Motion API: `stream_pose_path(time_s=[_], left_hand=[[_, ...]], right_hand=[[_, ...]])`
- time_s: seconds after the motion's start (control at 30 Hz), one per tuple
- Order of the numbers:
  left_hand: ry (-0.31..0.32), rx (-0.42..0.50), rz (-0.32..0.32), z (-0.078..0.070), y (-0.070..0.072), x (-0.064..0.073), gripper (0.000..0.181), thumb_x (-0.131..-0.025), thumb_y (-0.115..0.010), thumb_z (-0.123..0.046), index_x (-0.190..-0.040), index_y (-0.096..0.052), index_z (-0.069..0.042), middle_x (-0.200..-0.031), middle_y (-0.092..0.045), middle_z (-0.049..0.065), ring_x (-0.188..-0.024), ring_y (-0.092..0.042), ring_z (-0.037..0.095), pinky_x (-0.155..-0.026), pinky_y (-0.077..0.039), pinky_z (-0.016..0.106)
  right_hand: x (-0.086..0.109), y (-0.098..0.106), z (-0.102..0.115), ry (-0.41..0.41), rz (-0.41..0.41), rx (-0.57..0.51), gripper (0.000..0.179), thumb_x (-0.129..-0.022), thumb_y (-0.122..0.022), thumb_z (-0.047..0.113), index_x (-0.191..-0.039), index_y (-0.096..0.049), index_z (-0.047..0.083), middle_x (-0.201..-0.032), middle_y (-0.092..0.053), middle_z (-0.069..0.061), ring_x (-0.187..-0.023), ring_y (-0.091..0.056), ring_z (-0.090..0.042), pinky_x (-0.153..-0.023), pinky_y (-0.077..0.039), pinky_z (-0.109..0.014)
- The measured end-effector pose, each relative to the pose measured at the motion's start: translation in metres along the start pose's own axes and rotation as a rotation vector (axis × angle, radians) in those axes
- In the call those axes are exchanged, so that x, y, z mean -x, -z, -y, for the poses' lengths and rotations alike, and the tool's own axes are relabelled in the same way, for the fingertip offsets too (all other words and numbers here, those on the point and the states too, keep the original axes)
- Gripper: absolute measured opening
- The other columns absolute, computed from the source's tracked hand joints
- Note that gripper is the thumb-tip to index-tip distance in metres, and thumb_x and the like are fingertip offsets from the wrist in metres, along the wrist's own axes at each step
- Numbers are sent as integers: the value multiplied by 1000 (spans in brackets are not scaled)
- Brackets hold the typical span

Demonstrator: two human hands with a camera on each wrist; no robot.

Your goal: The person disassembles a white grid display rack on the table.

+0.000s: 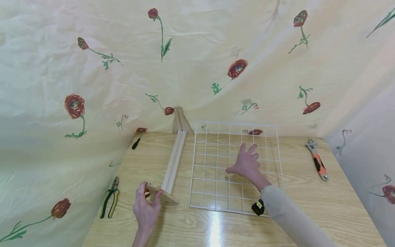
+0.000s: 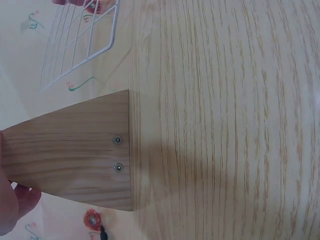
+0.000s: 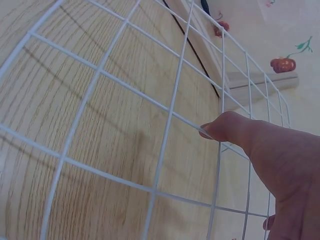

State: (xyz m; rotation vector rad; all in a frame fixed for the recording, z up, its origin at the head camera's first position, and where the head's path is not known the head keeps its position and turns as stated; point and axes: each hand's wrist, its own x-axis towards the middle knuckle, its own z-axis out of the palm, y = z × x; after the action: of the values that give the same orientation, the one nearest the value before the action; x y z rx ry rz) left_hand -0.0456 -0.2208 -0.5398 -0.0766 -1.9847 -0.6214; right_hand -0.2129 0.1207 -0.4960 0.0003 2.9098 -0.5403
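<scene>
My left hand (image 1: pixel 147 207) grips the top of the near wooden end board (image 2: pixel 75 150), thumb on one side and fingers on the other. Two screw heads show in its wide lower part, close to the tabletop. From this board a pale wooden bar (image 1: pixel 174 161) runs back to a matching end board (image 1: pixel 182 121) by the far cloth. To the right, my right hand (image 1: pixel 247 164) lies spread over a white wire grid (image 1: pixel 211 173), its fingers apart. In the right wrist view the thumb (image 3: pixel 232 127) meets a wire, and the grid's shadow falls on the wood beneath.
Pliers (image 1: pixel 110 199) lie at the left, with a dark-handled screwdriver (image 1: pixel 135 143) farther back. A black tape measure (image 1: pixel 258 207) sits by the grid's near right corner. An adjustable wrench (image 1: pixel 317 159) lies far right. Flowered cloth (image 1: pixel 197 68) hangs behind the wooden table (image 1: pixel 191 228).
</scene>
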Motion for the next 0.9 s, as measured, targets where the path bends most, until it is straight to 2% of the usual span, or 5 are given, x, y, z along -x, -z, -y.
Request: stream_pose_path(time_s=[0.37,0.57,0.9], left_hand=[[-8,-5,-6,0,1,-1,67,-93,-66,-51,-120,-54,9,-91,-66,21,-62,-66,33,-44,-57,41],[-5,3,-11,2,0,0,67,-92,-68,-51,-119,-55,9,-90,-65,21,-63,-66,32,-44,-57,40],[0,-2,9,2,2,-1,66,-93,-67,-50,-119,-54,9,-90,-65,20,-63,-66,31,-45,-57,39]], right_hand=[[-9,-12,4,-19,42,27,138,-61,-91,52,-153,-6,-6,-148,9,-48,-116,-36,-66,-59,-55,-58],[-14,-17,7,-29,60,33,137,-61,-92,52,-152,-8,-7,-147,6,-49,-118,-34,-67,-66,-55,-65],[-19,-23,13,-32,94,57,137,-60,-91,54,-152,-10,-9,-145,3,-51,-120,-32,-68,-72,-54,-69]])
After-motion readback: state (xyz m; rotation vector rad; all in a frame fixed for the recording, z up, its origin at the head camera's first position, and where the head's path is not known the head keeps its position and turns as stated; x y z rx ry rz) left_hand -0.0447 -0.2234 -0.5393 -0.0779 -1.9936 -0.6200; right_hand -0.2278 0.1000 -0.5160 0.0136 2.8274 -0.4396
